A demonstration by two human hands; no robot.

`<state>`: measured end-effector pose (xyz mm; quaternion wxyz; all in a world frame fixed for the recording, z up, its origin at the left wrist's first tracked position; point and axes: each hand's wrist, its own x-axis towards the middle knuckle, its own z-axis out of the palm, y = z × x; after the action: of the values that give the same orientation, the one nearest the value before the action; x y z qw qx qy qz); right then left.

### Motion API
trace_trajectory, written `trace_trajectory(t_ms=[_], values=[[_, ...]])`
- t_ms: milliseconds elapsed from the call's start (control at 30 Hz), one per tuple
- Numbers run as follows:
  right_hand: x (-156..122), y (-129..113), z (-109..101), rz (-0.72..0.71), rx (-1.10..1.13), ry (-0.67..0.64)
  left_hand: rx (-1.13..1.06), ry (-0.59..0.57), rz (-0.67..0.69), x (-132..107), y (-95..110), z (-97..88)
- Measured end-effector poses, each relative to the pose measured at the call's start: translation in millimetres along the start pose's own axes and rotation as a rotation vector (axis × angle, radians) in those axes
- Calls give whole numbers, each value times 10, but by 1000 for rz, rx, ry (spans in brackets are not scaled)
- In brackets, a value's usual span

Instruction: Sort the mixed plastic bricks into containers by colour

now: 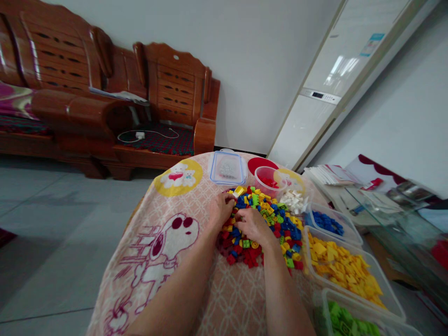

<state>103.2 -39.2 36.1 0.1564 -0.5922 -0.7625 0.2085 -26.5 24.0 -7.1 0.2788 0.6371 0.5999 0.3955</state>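
A mixed pile of toy building bricks [276,219] in red, yellow, blue and green lies spread on the round table. At its left edge, my left hand [221,208] is closed, fingers curled down among the bricks near a pale yellow one. My right hand [252,225] reaches over the middle of the heap, just right of the left one. Its fingers are bent together and touch the bricks; whatever either hand pinches is too small and hidden to make out. Several white bricks [293,201] form a small heap at the pile's right.
On the right stand clear boxes of blue bricks [327,223], yellow bricks [345,270] and green bricks [350,322]. Behind the pile are a round tub [257,173] of red bricks and a blue-rimmed lid [228,168]. A patterned cloth [238,298] covers the table.
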Motion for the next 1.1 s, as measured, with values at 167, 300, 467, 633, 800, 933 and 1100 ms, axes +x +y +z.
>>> trace_trajectory(t_ms=[167, 300, 467, 633, 800, 933, 1100], values=[[-6, -20, -33, 6, 3, -13, 4, -2, -12, 7, -16, 17], [-26, -21, -73, -2, -23, -39, 4, -3, -3, 9, -18, 18], [-29, -20, -72, -11, -111, -56, -8, -7, -5, 4, 3, 1], [-7, -60, -26, 7, -257, -36, -4, -7, -17, 1, 5, 1], [3, -90, -8, 12, -251, -41, -29, -9, -8, 9, -7, 10], [0, -59, -10, 15, -98, -21, -4, -17, -12, -2, 10, -7], [-8, 51, -23, 63, 254, -11, -1, -14, -15, -9, 24, -19]])
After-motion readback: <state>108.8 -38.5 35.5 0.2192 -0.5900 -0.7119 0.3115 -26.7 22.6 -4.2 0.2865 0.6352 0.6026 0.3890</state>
